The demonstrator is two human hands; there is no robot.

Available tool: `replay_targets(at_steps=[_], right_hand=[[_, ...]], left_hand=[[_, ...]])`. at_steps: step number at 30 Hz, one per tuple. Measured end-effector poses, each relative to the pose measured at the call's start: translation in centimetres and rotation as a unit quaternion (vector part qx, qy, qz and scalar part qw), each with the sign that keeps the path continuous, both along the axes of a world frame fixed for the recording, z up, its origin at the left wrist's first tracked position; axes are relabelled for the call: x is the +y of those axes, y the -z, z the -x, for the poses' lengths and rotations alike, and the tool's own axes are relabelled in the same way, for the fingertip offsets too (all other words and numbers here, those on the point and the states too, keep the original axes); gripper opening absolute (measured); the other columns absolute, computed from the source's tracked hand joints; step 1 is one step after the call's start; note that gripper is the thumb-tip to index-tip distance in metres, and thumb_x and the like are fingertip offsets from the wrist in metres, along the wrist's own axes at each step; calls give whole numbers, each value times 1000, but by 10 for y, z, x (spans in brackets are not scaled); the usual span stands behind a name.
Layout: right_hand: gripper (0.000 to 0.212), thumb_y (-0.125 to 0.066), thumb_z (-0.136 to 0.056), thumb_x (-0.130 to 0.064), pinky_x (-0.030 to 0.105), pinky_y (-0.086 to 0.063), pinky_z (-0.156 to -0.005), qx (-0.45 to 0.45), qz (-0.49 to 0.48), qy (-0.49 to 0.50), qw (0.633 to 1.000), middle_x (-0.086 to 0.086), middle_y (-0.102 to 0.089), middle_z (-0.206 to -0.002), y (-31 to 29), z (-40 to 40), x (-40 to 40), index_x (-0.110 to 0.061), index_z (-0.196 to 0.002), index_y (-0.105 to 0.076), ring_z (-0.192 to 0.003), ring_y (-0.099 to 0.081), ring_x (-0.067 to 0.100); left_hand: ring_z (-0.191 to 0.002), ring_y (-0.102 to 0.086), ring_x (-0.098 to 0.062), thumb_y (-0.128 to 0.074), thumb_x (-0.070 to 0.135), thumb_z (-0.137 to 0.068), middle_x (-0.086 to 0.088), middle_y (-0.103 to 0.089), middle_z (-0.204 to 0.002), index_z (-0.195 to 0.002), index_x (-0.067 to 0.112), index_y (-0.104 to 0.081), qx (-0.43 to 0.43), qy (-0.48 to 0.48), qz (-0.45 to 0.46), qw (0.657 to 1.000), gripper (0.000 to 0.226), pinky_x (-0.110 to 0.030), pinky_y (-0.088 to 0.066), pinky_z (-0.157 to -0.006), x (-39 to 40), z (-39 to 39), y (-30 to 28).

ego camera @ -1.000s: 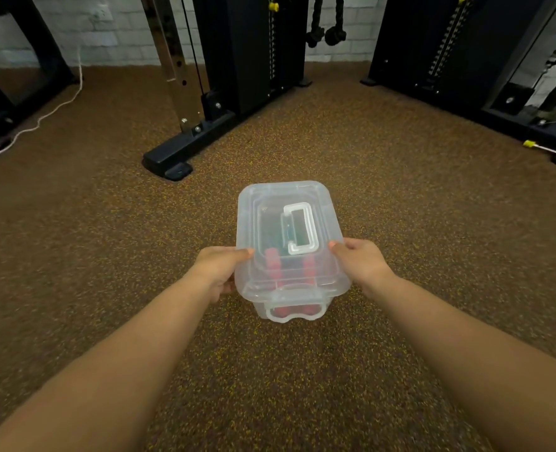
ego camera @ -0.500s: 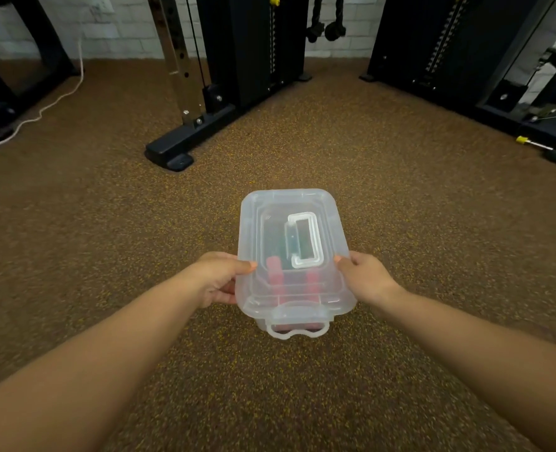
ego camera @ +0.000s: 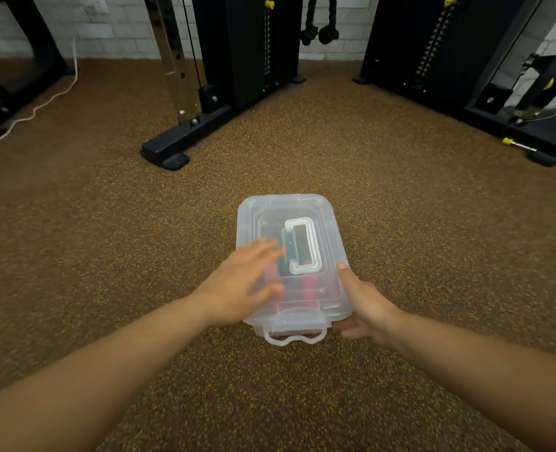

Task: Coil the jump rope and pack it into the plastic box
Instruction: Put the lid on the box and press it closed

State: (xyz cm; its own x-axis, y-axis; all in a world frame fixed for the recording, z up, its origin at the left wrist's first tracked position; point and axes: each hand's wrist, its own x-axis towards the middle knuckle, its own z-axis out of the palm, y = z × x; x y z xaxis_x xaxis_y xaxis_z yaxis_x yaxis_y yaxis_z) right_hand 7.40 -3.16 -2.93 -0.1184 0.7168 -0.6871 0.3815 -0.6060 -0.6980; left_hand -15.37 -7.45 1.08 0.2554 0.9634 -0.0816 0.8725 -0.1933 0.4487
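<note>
Centre frame, the plastic box (ego camera: 322, 223) sits on the speckled rubber floor (ego camera: 433, 256) with its lid on, red jump rope (ego camera: 309, 283) handles showing through the clear plastic. The left hand (ego camera: 240, 288), blurred, lies flat-fingered over the lid, gripping nothing. The right hand (ego camera: 364, 305) cups the box's right side, thumb on the rim. To seat the lid well, I'd say press evenly at the corners while that right hand steadies. Black gym machines (ego camera: 247, 50) line the top, white cable (ego camera: 51, 99) upper left.
</note>
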Motion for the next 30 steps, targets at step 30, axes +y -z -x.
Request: replay_targets(at_steps=[30], right_hand=[[68, -26, -91, -68, 45, -60, -67, 106, 89, 36, 990, 21, -66, -108, -9, 6, -15, -14, -126, -48, -59, -65, 30]], left_hand=[[-144, 21, -12, -37, 82, -72, 8, 24, -156, -146, 32, 22, 188, 109, 22, 976, 107, -49, 18, -114, -7, -16, 19]])
